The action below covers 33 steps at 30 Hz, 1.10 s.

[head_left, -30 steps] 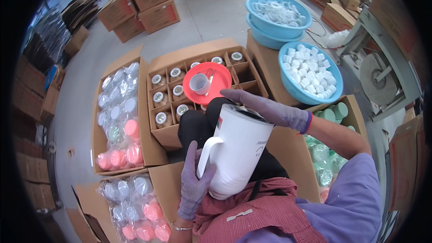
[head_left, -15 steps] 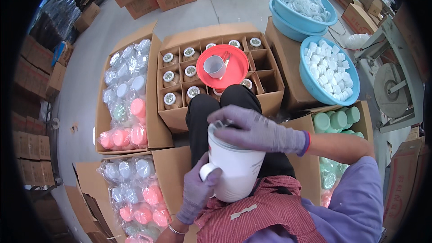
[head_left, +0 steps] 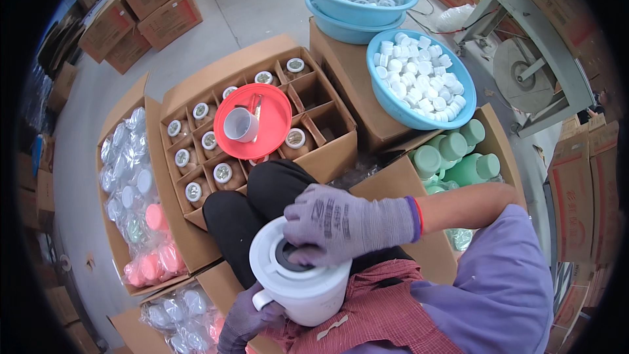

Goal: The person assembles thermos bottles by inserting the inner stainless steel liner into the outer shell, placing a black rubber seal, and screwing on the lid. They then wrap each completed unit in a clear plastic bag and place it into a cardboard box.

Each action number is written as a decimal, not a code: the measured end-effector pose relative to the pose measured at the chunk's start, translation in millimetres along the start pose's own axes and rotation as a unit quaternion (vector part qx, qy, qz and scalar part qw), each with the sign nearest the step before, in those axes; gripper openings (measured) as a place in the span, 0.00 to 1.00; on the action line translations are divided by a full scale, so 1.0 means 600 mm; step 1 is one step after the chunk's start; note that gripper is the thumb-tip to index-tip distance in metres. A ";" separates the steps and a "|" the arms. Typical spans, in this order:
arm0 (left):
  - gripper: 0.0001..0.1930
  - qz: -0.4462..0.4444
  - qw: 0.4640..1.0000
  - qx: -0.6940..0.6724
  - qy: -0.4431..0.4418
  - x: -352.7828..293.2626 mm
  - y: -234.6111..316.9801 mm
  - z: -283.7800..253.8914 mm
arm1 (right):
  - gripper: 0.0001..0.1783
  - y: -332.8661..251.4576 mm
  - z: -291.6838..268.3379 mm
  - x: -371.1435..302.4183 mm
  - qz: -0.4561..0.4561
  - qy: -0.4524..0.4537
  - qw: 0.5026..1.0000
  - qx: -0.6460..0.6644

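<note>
A white handled jug (head_left: pixel 298 282) rests in my lap, its wide round top tilted up with a dark round opening in the middle. My left hand (head_left: pixel 259 314), in a grey-purple glove, is closed round the jug's handle. My right hand (head_left: pixel 331 223), gloved alike, lies over the top, fingers curled down at the edge of the dark opening. Whatever the right fingertips pinch is hidden behind the hand. Beyond my knees, a red round plate (head_left: pixel 272 118) carries a translucent cup (head_left: pixel 241 124) and a thin tool, lying across a divided carton (head_left: pixel 327 157).
White-rimmed bottles stand in the carton's cells. Right of it, a blue basin (head_left: pixel 377 95) holds small white caps; stacked basins (head_left: pixel 311 10) behind hold clear rings. Cartons of bagged pale and pink jugs (head_left: pixel 128 196) flank the left, green jugs (head_left: pixel 452 147) the right. A metal-framed machine (head_left: pixel 550 46) stands far right.
My view has swung right, so the surroundings shift left. The jug now tips its top toward me, and my right fingers have moved to its central opening. The left hand stays on the handle.
</note>
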<state>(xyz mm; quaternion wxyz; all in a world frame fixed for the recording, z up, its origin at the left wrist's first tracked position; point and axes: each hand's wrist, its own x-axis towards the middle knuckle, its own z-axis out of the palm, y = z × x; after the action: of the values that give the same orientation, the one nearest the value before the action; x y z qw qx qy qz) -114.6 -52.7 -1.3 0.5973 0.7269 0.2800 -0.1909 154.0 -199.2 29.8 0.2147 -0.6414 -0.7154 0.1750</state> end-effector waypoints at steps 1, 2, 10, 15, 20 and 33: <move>0.32 -0.015 1.000 -0.011 0.015 0.005 -0.006 -0.008 | 0.15 0.028 -0.011 0.002 0.000 -0.003 0.995 0.096; 0.29 -0.030 0.999 -0.022 0.029 0.008 -0.016 -0.017 | 0.13 0.068 -0.019 -0.004 0.001 0.039 0.966 0.257; 0.15 0.256 0.589 -0.765 0.053 0.050 -0.013 -0.054 | 0.21 0.401 0.091 0.018 0.306 0.093 0.946 0.054; 0.07 0.318 0.590 -0.733 0.115 0.093 -0.037 -0.059 | 0.15 0.423 0.155 0.060 0.339 0.176 0.924 -0.016; 0.14 0.352 0.827 -0.320 0.300 0.110 -0.106 -0.054 | 0.12 0.465 -0.040 -0.090 0.376 0.307 0.837 -0.255; 0.24 0.289 0.517 -0.802 0.075 0.108 -0.006 -0.023 | 0.22 0.554 -0.041 -0.302 0.606 0.033 0.733 -0.309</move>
<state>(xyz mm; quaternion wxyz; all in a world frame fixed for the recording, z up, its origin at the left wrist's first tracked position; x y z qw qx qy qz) -67.7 -27.4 -40.6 0.9261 -0.0082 0.1322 0.3532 462.7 -341.2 -139.4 -0.1228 -0.9753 -0.1827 0.0161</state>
